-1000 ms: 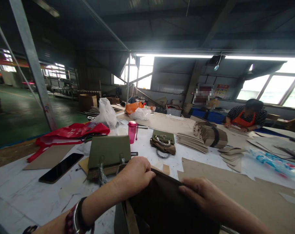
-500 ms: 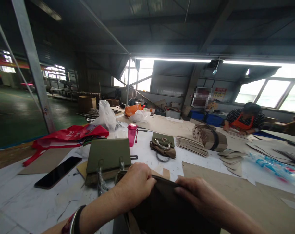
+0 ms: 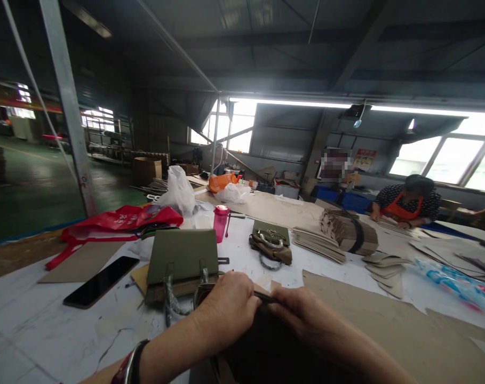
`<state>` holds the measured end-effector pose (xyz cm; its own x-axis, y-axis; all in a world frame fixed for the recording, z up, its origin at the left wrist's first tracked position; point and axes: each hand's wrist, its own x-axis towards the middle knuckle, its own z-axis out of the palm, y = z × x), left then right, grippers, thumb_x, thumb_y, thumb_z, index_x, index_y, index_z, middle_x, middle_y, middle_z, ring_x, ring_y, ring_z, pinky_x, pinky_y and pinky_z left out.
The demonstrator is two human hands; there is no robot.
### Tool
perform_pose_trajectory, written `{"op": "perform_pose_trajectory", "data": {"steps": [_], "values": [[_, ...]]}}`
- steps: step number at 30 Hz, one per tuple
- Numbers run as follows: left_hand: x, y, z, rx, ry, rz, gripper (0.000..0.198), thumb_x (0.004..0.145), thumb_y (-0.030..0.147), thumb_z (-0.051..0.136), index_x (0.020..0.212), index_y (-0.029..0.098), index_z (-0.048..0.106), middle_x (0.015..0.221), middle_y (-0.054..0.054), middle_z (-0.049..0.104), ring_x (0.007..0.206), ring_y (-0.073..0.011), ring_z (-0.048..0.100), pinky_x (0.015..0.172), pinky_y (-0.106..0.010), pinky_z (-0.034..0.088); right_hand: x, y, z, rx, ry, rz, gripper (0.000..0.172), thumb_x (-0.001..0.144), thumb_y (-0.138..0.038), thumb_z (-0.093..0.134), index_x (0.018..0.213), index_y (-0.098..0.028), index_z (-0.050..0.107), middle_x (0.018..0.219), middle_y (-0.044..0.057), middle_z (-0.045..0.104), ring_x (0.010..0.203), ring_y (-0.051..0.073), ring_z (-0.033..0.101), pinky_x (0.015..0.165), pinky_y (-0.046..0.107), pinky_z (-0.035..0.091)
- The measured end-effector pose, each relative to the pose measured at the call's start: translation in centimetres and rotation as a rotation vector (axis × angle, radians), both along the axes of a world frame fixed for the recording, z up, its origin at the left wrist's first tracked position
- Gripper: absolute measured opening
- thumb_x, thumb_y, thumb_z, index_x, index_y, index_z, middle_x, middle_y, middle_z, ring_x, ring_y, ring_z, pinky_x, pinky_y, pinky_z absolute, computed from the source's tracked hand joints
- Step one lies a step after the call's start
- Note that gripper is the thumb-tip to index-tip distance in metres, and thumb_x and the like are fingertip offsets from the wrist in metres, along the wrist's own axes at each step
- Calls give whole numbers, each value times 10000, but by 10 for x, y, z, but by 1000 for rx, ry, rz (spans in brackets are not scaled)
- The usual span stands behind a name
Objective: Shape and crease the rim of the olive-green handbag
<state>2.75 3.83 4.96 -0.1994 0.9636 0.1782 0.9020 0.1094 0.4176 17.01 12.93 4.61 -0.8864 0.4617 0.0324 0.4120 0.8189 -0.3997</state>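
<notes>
At the bottom centre is a dark handbag (image 3: 282, 346), its inside in shadow and much of it out of view. My left hand (image 3: 234, 298) is closed, pinching the bag's upper edge between thumb and fingers. Close to its right, my right hand (image 3: 298, 309) grips the same edge, fingers outside and thumb on the near side. Left of the bag, a green handbag (image 3: 184, 256) with plastic-wrapped handles lies on the table. Farther back rests a small green handbag (image 3: 271, 240) with wrapped handles.
A phone (image 3: 100, 281), a red bag (image 3: 122, 223) and a pink bottle (image 3: 220, 224) are on the left. Stacked brown pieces (image 3: 318, 244) and a large brown sheet (image 3: 370, 320) cover the right. A co-worker in an orange apron (image 3: 404, 207) bends over the table at right.
My right hand has slid left along the bag's edge, nearer to my left hand. My left hand keeps its pinch. The whole view has shifted slightly.
</notes>
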Motion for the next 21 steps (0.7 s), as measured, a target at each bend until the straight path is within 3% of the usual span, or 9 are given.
{"op": "perform_pose_trajectory", "data": {"steps": [5,8,15,21], "values": [[-2,-11,-1,63,-54,-141,168,711,199,465,597,137,573,807,-44,587,785,-145,516,732,-232,373,1,-4,-1,24,24,-54,215,818,-275,396,710,-166,547,641,17,530,595,127,451,531,197,316],[-2,-19,-3,125,-69,-123,149,715,200,492,619,146,592,929,-44,562,900,-152,481,841,-239,332,3,-6,-2,22,29,-50,218,819,-280,397,723,-167,557,650,20,540,596,129,455,536,201,320],[-4,-21,-2,41,-28,51,236,737,279,444,593,141,570,668,-42,589,647,-142,519,602,-231,359,6,-8,-2,9,36,-16,228,822,-286,382,755,-176,571,667,22,553,607,136,465,537,206,318],[-2,-12,0,37,-9,75,243,723,263,436,565,136,571,644,-47,597,628,-140,524,573,-226,342,6,-6,-3,6,33,-11,219,818,-278,387,747,-177,568,667,20,553,608,135,467,539,205,318]]}}
